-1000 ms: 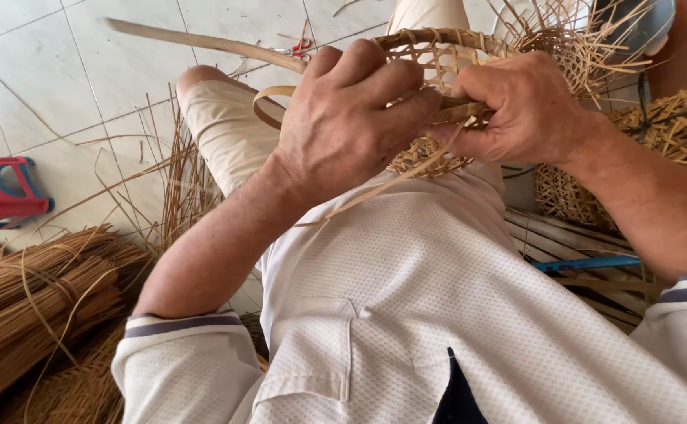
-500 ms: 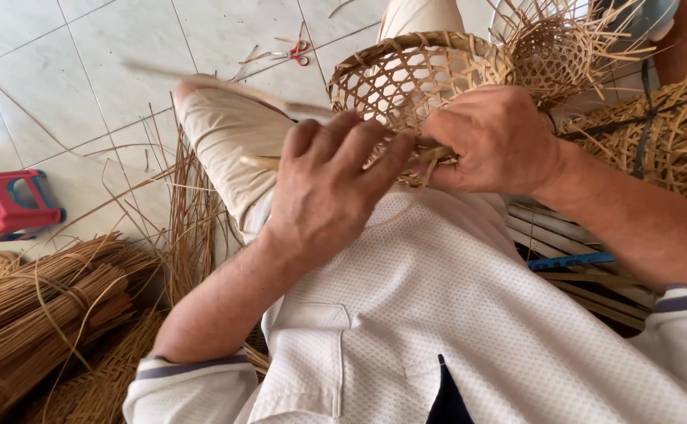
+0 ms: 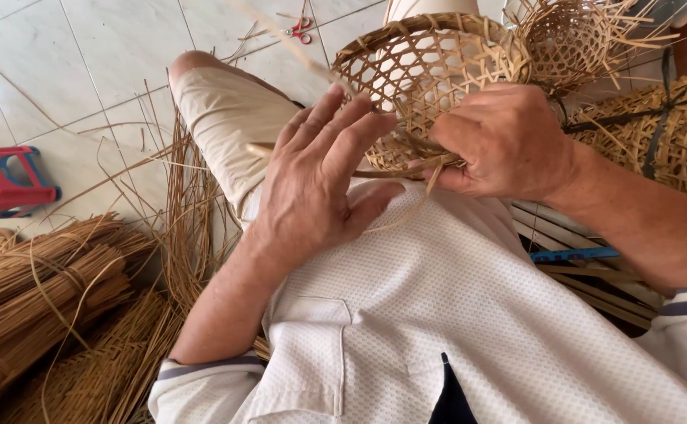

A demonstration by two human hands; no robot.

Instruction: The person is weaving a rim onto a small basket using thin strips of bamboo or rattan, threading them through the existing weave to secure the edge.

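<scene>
Woven cane basket (image 3: 430,78) is resting on our lap; our right hand (image 3: 508,141) is pinching its rim strip (fingers curled), while our left hand (image 3: 320,188) is hovering beside it, fingers spread, empty.

Soft, even daylight is filling the scene, bright without harshness. The pale floor tiles (image 3: 108,47) are glowing almost washed out at upper left, giving a mild sheen but no hard glare. Shadows are lying faint and diffuse beneath the straw bundles (image 3: 37,290) and under the left hand (image 3: 320,180). A thin strip (image 3: 281,35) crossing the top is smearing with motion blur. The white shirt (image 3: 453,314) weave is showing crisp. Straight tile lines are bending slightly toward the edges.
</scene>
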